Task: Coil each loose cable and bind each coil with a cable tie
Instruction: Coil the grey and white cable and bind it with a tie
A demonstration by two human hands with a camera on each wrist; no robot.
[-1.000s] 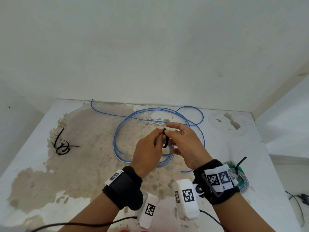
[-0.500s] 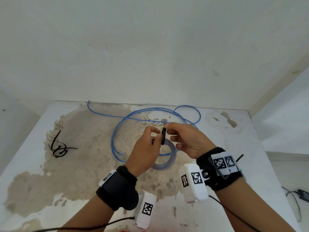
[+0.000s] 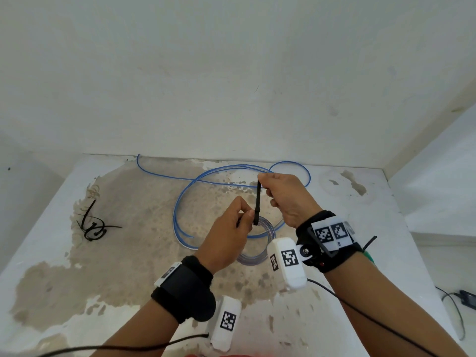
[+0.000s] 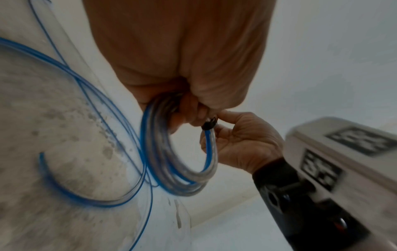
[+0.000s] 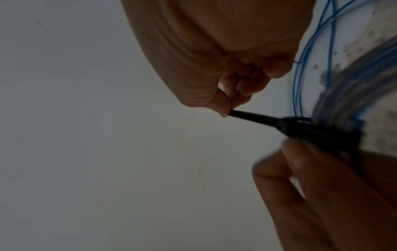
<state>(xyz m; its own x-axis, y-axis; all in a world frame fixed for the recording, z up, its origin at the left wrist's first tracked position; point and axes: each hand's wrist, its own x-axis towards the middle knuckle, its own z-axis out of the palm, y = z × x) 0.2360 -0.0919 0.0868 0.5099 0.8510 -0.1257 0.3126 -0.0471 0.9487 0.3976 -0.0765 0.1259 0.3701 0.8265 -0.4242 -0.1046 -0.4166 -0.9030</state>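
- left hand (image 3: 226,235) grips the coil (image 4: 178,152) at the tie's head; right hand (image 3: 286,199) pinches the cable tie (image 3: 257,202) tail.
- tie stretched taut, its long axis running up and away from the coil, above the table (image 3: 373,253).
- only the left wrist view shows the full coil; the loose blue cable (image 3: 185,202) lies on the table.

coil (image 3: 260,243) in front of loose cable (image 3: 185,202) | spare ties (image 3: 92,225) far left on table (image 3: 373,253)

Head view bright, even, soft shadows on the table (image 3: 77,266). Right-wrist view dim. Both wrist views blurred near the cable tie (image 5: 300,125).
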